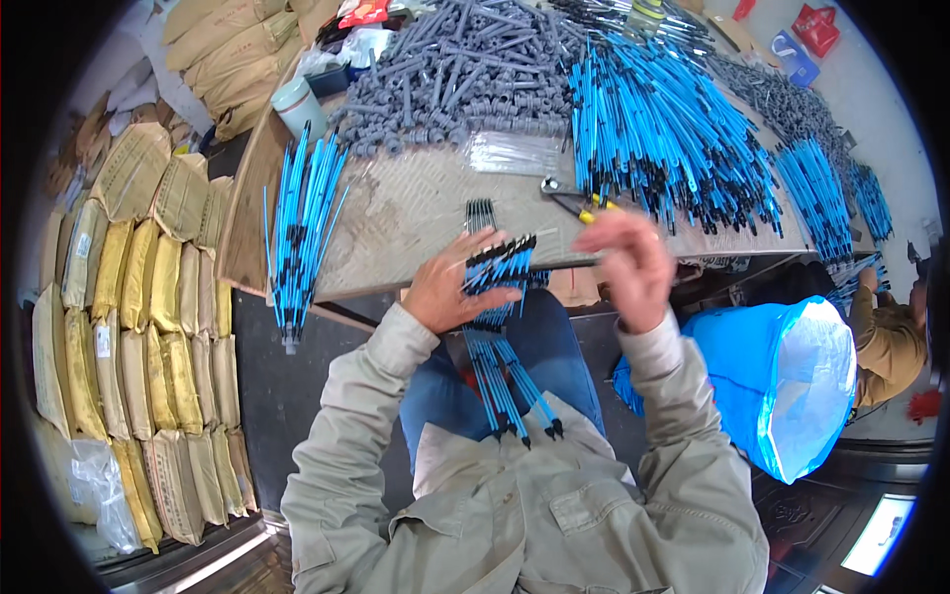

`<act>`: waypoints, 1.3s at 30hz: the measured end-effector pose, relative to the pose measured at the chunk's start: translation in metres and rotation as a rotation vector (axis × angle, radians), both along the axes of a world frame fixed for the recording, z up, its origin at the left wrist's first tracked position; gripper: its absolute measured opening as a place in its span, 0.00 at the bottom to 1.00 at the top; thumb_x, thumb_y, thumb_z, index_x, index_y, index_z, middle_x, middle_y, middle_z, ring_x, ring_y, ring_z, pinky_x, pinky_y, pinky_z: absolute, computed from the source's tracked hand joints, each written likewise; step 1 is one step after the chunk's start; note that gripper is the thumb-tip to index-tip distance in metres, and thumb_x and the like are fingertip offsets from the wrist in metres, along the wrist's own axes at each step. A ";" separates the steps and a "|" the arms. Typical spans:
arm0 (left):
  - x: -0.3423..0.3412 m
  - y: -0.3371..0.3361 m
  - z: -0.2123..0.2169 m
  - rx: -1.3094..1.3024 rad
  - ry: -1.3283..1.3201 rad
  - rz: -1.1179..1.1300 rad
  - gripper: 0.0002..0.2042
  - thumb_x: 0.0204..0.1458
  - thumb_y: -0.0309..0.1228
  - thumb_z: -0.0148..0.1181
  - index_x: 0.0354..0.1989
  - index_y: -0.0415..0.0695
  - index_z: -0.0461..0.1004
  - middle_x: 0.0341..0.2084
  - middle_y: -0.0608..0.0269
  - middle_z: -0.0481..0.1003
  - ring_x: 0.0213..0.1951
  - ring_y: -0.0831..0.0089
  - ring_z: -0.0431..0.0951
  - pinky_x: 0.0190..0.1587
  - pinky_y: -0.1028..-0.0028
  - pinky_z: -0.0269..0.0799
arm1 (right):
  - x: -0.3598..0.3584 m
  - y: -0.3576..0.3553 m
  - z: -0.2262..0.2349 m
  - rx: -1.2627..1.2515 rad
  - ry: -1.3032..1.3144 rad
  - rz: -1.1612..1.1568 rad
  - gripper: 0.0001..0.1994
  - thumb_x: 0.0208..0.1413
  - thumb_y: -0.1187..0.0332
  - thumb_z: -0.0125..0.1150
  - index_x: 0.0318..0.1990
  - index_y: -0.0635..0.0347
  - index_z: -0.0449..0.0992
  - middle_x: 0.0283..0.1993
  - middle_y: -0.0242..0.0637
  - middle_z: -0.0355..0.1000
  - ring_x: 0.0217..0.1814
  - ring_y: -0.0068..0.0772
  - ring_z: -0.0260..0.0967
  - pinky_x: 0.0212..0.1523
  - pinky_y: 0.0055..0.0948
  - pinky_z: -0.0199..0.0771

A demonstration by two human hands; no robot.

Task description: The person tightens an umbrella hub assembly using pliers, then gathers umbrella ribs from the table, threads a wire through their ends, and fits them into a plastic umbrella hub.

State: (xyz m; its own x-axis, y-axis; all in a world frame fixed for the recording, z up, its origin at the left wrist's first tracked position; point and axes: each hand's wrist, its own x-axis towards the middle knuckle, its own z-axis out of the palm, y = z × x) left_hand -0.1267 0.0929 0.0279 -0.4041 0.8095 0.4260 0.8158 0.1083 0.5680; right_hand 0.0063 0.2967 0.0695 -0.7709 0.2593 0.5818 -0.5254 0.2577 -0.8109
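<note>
My left hand (450, 282) is closed round a bundle of thin blue sticks with black ends (500, 265) at the table's near edge. The thumb lies across the front of the bundle. Below it, more blue sticks (503, 381) fan out over my lap, their black tips toward my body. My right hand (629, 262) is raised to the right of the bundle and smeared by motion; whether its fingers hold anything cannot be made out. Just beyond it, pliers with yellow handles (569, 201) lie on the table.
Grey plastic plugs (445, 74) are heaped at the back of the table (396, 208). A large pile of blue sticks (663, 129) lies right, a smaller bunch (305, 218) left, near a lidded cup (297, 107). A blue bag (742, 366) stands right; a co-worker's sleeve (886, 342) shows beyond.
</note>
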 end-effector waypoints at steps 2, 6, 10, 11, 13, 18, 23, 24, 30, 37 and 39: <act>-0.004 0.004 0.002 0.001 0.021 -0.013 0.26 0.43 0.45 0.65 0.49 0.44 0.71 0.51 0.52 0.69 0.51 0.50 0.69 0.55 0.61 0.63 | -0.005 -0.008 -0.020 0.119 -0.253 0.083 0.33 0.42 0.69 0.69 0.57 0.67 0.61 0.51 0.42 0.67 0.53 0.33 0.66 0.55 0.31 0.65; -0.006 -0.003 0.004 -0.071 -0.037 -0.065 0.26 0.42 0.40 0.66 0.51 0.44 0.69 0.54 0.53 0.67 0.54 0.53 0.67 0.58 0.61 0.60 | -0.036 -0.037 -0.019 0.039 -0.300 0.383 0.30 0.39 0.71 0.71 0.53 0.66 0.67 0.52 0.39 0.68 0.57 0.32 0.63 0.59 0.33 0.60; -0.007 -0.004 -0.006 0.059 -0.121 -0.054 0.26 0.41 0.33 0.66 0.51 0.43 0.68 0.52 0.55 0.69 0.56 0.58 0.67 0.58 0.61 0.61 | -0.057 -0.044 -0.027 -0.022 -0.274 0.600 0.22 0.43 0.72 0.69 0.48 0.64 0.72 0.46 0.33 0.72 0.54 0.29 0.65 0.56 0.33 0.63; -0.007 -0.004 -0.007 0.055 -0.076 -0.063 0.26 0.41 0.32 0.67 0.51 0.42 0.68 0.50 0.55 0.70 0.55 0.60 0.67 0.58 0.62 0.61 | -0.056 -0.045 -0.032 -0.073 -0.283 0.594 0.20 0.43 0.73 0.69 0.46 0.66 0.73 0.45 0.35 0.73 0.55 0.30 0.65 0.57 0.32 0.62; -0.003 -0.004 -0.007 0.039 0.004 -0.081 0.26 0.40 0.29 0.67 0.51 0.41 0.68 0.47 0.57 0.72 0.54 0.63 0.69 0.57 0.63 0.62 | -0.055 -0.050 -0.034 -0.127 -0.292 0.603 0.17 0.43 0.74 0.68 0.44 0.67 0.74 0.43 0.38 0.73 0.56 0.31 0.64 0.57 0.32 0.62; 0.004 0.001 0.024 -0.082 -0.322 0.000 0.25 0.41 0.28 0.68 0.50 0.40 0.67 0.45 0.59 0.73 0.52 0.68 0.70 0.55 0.68 0.64 | -0.048 -0.053 -0.011 -0.414 -0.321 0.480 0.10 0.50 0.76 0.61 0.40 0.69 0.75 0.34 0.35 0.76 0.36 0.20 0.72 0.40 0.22 0.73; 0.028 0.033 0.045 0.107 -0.561 -0.253 0.31 0.40 0.38 0.69 0.54 0.41 0.65 0.53 0.50 0.65 0.55 0.57 0.66 0.55 0.65 0.63 | -0.014 -0.036 0.061 -0.293 -0.197 0.304 0.09 0.51 0.77 0.59 0.40 0.72 0.74 0.36 0.41 0.76 0.36 0.24 0.73 0.39 0.24 0.74; 0.038 0.041 0.047 0.149 -0.575 -0.290 0.31 0.40 0.37 0.69 0.54 0.40 0.65 0.53 0.51 0.65 0.54 0.60 0.67 0.54 0.66 0.63 | -0.004 -0.034 0.064 -0.294 -0.188 0.293 0.10 0.52 0.77 0.58 0.41 0.72 0.74 0.36 0.41 0.76 0.36 0.25 0.74 0.39 0.25 0.74; 0.114 0.048 -0.045 -0.053 -1.257 -0.221 0.21 0.49 0.31 0.62 0.50 0.39 0.67 0.49 0.62 0.69 0.49 0.77 0.67 0.51 0.72 0.64 | 0.028 -0.024 0.019 -0.514 -0.536 0.282 0.14 0.52 0.73 0.56 0.44 0.76 0.71 0.37 0.48 0.75 0.37 0.37 0.75 0.39 0.33 0.77; 0.146 0.015 -0.103 0.085 -1.455 -0.106 0.17 0.55 0.29 0.53 0.53 0.40 0.65 0.40 0.62 0.72 0.41 0.75 0.73 0.45 0.74 0.69 | 0.030 -0.023 -0.063 -0.764 -0.833 0.353 0.14 0.54 0.73 0.55 0.45 0.74 0.71 0.39 0.48 0.75 0.41 0.36 0.75 0.42 0.31 0.75; 0.131 0.002 -0.085 0.246 -1.339 -0.043 0.16 0.56 0.29 0.52 0.52 0.39 0.65 0.39 0.60 0.73 0.38 0.73 0.75 0.43 0.74 0.71 | 0.032 -0.026 -0.063 -0.793 -0.859 0.385 0.13 0.55 0.73 0.55 0.44 0.74 0.71 0.39 0.46 0.75 0.42 0.34 0.74 0.43 0.29 0.74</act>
